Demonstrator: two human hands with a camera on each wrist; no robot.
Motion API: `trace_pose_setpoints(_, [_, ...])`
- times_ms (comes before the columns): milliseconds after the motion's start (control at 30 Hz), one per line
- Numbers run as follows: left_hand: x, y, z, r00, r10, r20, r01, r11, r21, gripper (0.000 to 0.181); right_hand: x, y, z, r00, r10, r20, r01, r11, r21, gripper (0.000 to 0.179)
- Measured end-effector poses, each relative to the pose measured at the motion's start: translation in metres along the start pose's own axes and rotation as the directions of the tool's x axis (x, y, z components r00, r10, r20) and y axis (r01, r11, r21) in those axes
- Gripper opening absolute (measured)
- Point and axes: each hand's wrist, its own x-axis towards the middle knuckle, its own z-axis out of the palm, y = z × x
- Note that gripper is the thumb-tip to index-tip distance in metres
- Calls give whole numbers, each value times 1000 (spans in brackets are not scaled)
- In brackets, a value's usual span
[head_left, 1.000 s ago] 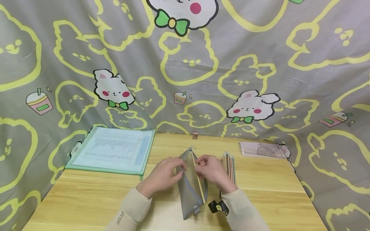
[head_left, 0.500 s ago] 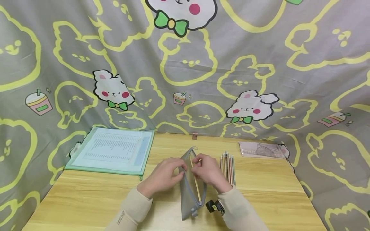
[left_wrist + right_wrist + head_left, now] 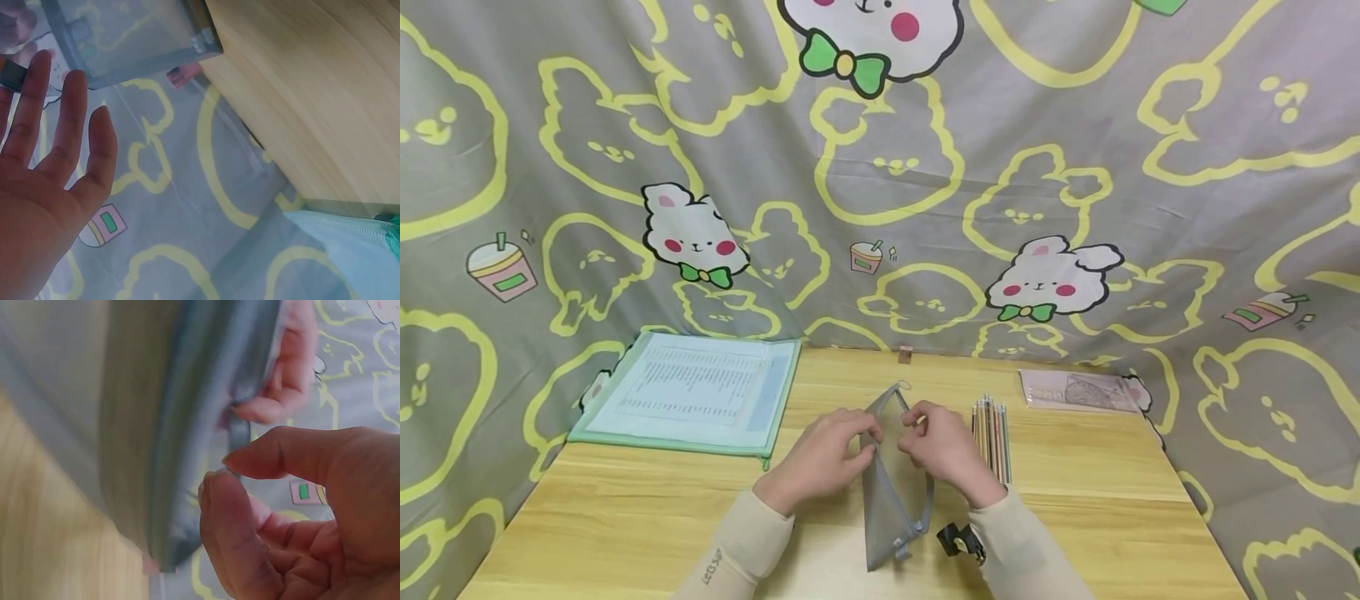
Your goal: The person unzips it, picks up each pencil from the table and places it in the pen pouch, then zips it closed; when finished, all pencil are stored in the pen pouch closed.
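A grey see-through zip pencil case (image 3: 882,521) stands on the wooden table in the head view, its zipped mouth spread apart. My left hand (image 3: 823,457) grips the left edge of that mouth between thumb and forefinger; its other fingers (image 3: 69,131) stretch out in the left wrist view. At the right edge of the mouth, my right hand (image 3: 943,446) has its fingers curled. In the right wrist view its thumb and fingertips (image 3: 225,506) almost meet, with nothing visible between them. Several pencils (image 3: 992,442) lie side by side just right of that hand, partly hidden by it.
A green-edged zip document folder (image 3: 681,396) with a printed sheet lies at the left. At the back right is a flat clear packet of rulers (image 3: 1078,391). A patterned cloth (image 3: 895,250) hangs behind the table. A black device (image 3: 962,542) sits at my right wrist.
The pencil that my right hand held along the pencil case's mouth has left its fingers and is no longer seen there. My left hand keeps its grip on the edge.
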Motion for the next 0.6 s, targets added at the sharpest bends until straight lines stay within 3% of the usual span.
trace_pose_setpoints(400, [-3, -1, 0, 1000, -21, -3, 21, 1000, -10, 14, -2, 30, -22, 993, 88, -80, -84, 996, 41, 26])
trace_pose_setpoints(600, [-3, -1, -2, 1000, -22, -6, 22, 1000, -8, 14, -5, 49, -24, 993, 62, -97, -62, 998, 10, 27])
